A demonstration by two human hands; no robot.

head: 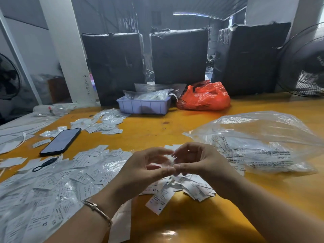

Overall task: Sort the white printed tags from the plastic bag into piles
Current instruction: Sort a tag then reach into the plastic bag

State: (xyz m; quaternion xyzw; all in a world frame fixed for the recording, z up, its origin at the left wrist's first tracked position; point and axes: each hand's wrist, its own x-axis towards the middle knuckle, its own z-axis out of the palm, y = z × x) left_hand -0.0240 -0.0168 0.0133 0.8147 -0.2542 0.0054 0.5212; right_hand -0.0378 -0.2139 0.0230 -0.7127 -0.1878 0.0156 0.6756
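My left hand (143,170) and my right hand (196,159) meet fingertip to fingertip above the yellow table (175,127), pinching a small blurred white tag (169,159) between them. Right below them lies a small pile of white printed tags (185,187), one marked S. A wide spread of tags (57,183) with size letters covers the table to the left. The clear plastic bag (259,142) with printed text lies to the right of my hands, puffed up and open toward them.
A black phone (60,141) and a black key ring (44,164) lie at the left. Another tag pile (105,123) sits further back. A lilac tray (143,105) and an orange bag (204,96) stand before dark wrapped boxes (178,57). A fan (305,62) is at the right.
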